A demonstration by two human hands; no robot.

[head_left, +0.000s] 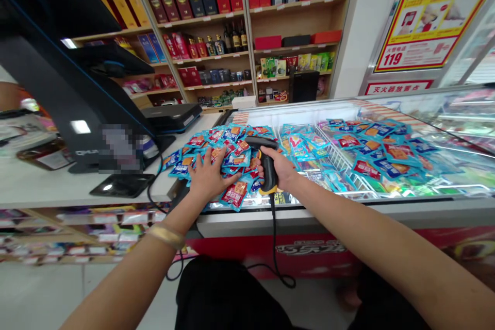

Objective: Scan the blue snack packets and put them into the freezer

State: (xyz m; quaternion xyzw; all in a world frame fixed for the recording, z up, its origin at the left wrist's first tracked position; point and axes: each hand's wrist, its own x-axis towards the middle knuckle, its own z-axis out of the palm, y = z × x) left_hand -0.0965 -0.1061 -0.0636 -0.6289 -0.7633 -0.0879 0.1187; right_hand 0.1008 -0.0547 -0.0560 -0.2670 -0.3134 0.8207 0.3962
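My left hand (208, 178) lies with fingers spread on a heap of small blue and red snack packets (234, 193), at the left end of a glass-topped freezer (309, 112). Around the grip of a black and yellow barcode scanner (267, 172), my right hand (280, 167) is closed. The scanner's head is over the heap, and its black cable hangs down past the freezer's front edge. A second group of similar packets (400, 152) lies on the glass farther right.
A black monitor stand (88, 98) rises from the white counter (154, 193) at left, with a black device (170, 116) behind it. Shelves of boxes and bottles (212, 18) stand at the back. Wire baskets (344, 167) show through the glass.
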